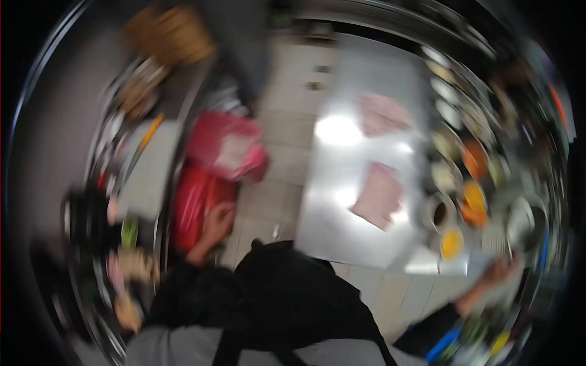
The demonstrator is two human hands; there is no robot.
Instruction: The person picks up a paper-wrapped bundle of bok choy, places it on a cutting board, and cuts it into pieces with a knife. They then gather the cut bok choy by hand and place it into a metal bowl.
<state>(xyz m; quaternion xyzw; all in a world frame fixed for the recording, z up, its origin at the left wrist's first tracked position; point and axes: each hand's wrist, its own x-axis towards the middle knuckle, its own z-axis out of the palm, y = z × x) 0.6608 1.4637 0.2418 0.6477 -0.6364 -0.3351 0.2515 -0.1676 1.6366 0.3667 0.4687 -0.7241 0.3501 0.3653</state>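
My left hand is at the lower left, against the right side of a red bag or bin; its fingers are blurred. My right hand reaches out at the lower right, beside a stack of pale dishes and near a metal bowl. Motion blur hides what its fingers do. Two pink cloths or sheets, one farther off and one nearer, lie on the shiny metal table between the hands.
Bowls of food line the table's right side, with a dark sauce cup and a yellow one. On the left counter are a white board, an orange-handled knife and a brown basket. Tiled floor runs between.
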